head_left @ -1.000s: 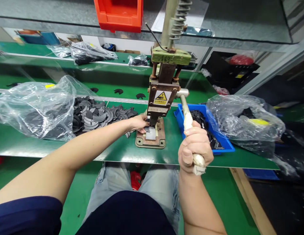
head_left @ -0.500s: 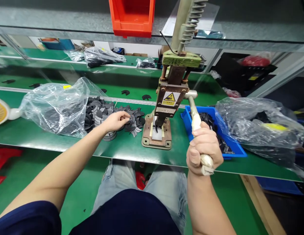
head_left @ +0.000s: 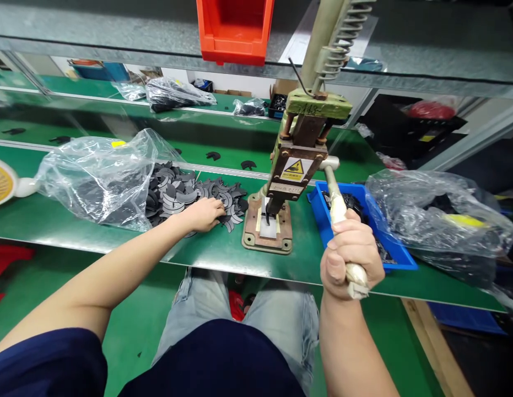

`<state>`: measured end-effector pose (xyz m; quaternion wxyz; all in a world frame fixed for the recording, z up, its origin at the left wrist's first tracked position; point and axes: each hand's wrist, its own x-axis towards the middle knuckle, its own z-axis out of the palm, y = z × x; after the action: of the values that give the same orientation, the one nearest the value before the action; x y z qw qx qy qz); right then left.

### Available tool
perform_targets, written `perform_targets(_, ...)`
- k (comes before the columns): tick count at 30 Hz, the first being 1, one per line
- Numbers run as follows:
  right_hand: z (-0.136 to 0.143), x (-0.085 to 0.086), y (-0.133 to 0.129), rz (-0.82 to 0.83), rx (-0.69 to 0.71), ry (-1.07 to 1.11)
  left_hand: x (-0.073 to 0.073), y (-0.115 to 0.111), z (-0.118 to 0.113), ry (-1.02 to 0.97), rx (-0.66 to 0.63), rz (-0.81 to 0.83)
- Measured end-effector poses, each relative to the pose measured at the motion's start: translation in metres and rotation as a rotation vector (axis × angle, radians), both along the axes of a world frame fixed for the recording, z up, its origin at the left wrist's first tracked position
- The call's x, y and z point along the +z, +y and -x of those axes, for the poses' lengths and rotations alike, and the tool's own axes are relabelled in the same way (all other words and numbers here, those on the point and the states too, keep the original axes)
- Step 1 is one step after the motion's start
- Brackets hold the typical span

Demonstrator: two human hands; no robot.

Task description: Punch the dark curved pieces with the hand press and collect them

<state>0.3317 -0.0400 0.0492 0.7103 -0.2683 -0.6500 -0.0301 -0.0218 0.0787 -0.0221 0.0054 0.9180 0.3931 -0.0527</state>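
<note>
We have the press (head_left: 296, 157) standing on the green table (head_left: 217, 256), and we place everything by it. To its left, the dark curved pieces (head_left: 171, 193) lie in a loose heap that reaches close to the base. Our left hand (head_left: 205, 214) is at the press-side end of this heap, palm down with its fingers bent over the pieces; we cannot tell whether the fingertips are apart or together on one. Our right hand (head_left: 353, 256) is in front of the press and to its right, wrapped firmly around the lever (head_left: 338, 207), whose lower end shows below our fist. Under the press head we see a small dark part (head_left: 268, 216) on the pale plate (head_left: 268, 229) of the base.

Farther left of the press, beyond the bare heap, a clear bag (head_left: 93, 160) covers more dark pieces. Just right of the press is a blue bin (head_left: 405, 263) with black parts inside, and a second plastic bag (head_left: 442, 220) lies beside that bin, farther from the press.
</note>
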Motion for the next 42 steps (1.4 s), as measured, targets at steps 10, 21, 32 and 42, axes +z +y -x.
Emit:
perform_targets(10, 0.002, 0.0, 0.001, -0.003, -0.016, 0.016, -0.009, -0.002, 0.001, -0.08, -0.083, -0.112)
perform_targets(21, 0.004, 0.0, 0.001, -0.016, -0.04, 0.027, 0.011, -0.008, -0.065, -0.948, 0.531, 0.545)
perform_targets(32, 0.002, -0.001, 0.001, -0.019, -0.038, -0.001, -0.002, 0.006, -0.114, -1.14, 0.574, 0.786)
perform_targets(42, 0.008, -0.001, 0.0, -0.013, -0.071, 0.045, 0.0, 0.016, -0.115, -1.08, 0.603, 0.853)
